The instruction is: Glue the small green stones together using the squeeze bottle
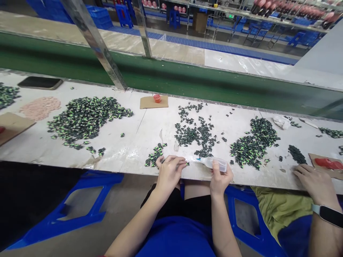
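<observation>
My left hand [169,172] is at the table's front edge, its fingertips closed on a small black-and-green part [188,164]. In my right hand [220,180] is a translucent squeeze bottle [206,162], lying nearly level. Its thin blue tip points left toward the pinched part, with a small gap between them. Just beyond my left fingers is a little heap of black-and-green parts [154,156]. Ahead of the bottle lie scattered small dark pieces [189,135]. What the small parts are I cannot make out.
Large heaps of black-and-green parts [88,119] lie left and right [253,144]. A red cup [157,98] stands on cardboard [146,102] at the back. A metal post [99,46] rises near a green belt [166,76]. A co-worker's hand [313,180] is at the right.
</observation>
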`<action>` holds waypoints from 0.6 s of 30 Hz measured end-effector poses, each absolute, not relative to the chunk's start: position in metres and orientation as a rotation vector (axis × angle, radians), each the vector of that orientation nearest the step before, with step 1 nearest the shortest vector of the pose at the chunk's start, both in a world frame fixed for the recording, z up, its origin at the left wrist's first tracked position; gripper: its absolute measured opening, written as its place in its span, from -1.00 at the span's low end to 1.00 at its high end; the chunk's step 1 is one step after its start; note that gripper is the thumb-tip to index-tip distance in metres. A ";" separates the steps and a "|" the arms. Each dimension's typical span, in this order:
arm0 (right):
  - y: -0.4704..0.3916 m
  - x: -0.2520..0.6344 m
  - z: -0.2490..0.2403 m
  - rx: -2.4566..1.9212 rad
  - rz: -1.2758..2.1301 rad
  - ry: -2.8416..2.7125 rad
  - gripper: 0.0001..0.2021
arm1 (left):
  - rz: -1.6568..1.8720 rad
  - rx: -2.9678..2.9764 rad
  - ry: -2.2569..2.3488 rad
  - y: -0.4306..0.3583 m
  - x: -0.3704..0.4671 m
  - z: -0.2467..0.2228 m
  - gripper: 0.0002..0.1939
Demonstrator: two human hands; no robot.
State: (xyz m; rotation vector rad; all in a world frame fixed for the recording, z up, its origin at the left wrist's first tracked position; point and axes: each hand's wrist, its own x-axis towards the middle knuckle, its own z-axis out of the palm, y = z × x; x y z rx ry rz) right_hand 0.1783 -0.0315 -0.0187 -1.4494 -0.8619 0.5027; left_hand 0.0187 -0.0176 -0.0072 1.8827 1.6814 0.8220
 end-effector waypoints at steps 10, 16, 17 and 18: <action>-0.010 0.154 -0.006 -1.416 0.561 -1.053 -0.56 | 0.748 2.171 1.629 -0.017 0.017 -0.009 -0.78; 0.004 0.135 -0.015 -1.403 0.685 -1.373 -0.44 | 0.927 2.235 1.704 -0.036 -0.005 -0.014 -0.80; 0.003 0.136 -0.015 -1.413 0.669 -1.404 -0.41 | 0.981 2.229 1.709 -0.039 -0.009 -0.014 -0.80; 0.000 0.139 -0.014 -1.432 0.636 -1.417 -0.36 | 1.038 2.218 1.708 -0.041 -0.013 -0.014 -0.79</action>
